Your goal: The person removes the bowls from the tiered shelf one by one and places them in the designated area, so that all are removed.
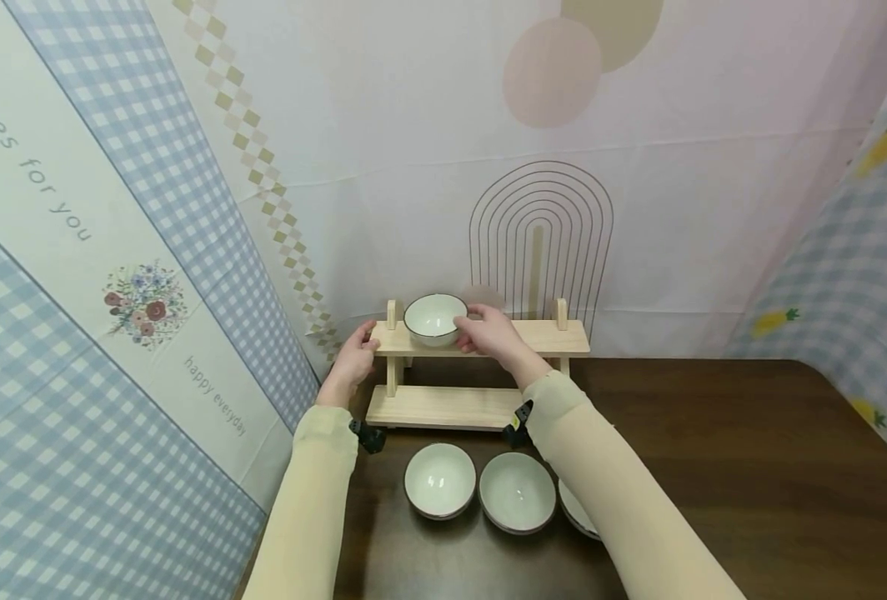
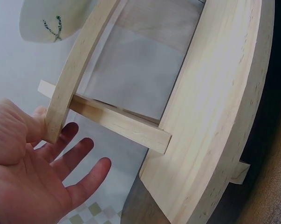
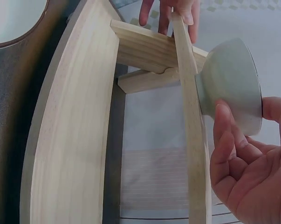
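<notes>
On the top board of a two-tier wooden shelf (image 1: 541, 337) sits a small white bowl (image 1: 432, 321) with a dark rim, near the left end. My right hand (image 3: 252, 163) holds this bowl, thumb at the rim and fingers against its outer side. The bowl's base touches the board in the right wrist view. My left hand (image 2: 33, 158) grips the left end of the top board between thumb and forefinger, its other fingers spread beneath. A green mark shows on the bowl (image 2: 56, 18) in the left wrist view.
In front of the shelf, a row of bowls stands on the dark table (image 1: 714, 450): a left bowl (image 1: 439, 481), a middle bowl (image 1: 518, 493) and a right bowl (image 1: 580, 510) partly hidden by my right sleeve. Hanging cloths (image 1: 383, 167) close off the back and sides.
</notes>
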{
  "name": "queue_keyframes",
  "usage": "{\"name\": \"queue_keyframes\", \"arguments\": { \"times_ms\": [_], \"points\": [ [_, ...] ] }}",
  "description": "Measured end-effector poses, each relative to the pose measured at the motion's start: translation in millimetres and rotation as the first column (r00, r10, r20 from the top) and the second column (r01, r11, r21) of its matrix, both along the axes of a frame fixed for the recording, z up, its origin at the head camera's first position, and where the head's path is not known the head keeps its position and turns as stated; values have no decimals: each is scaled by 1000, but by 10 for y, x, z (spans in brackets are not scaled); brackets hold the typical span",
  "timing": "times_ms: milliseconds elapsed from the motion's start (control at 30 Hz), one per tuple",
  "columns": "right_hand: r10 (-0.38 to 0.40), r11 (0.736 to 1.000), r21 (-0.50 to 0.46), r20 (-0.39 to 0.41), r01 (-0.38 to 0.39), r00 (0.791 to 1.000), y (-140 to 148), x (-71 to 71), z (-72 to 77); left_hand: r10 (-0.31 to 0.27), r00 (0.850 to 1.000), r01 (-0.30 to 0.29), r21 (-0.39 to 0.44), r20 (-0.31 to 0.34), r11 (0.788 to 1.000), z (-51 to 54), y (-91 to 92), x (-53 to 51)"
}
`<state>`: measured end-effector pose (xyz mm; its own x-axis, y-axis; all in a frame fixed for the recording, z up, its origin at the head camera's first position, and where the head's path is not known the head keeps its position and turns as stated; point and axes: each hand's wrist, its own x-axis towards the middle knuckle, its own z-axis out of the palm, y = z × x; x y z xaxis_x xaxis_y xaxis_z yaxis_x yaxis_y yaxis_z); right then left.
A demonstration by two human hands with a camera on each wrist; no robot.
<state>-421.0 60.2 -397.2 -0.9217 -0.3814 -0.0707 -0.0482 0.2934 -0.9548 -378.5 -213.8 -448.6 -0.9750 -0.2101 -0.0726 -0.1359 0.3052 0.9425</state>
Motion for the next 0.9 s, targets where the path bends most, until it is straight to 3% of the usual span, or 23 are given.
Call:
{"name": "queue_keyframes", "arguments": {
  "times_ms": [900],
  "points": [
    [-119,989,-84,22,120,993,-139,273,14,-51,999,51,14,-12,999,-3,-61,73]
  ]
}}
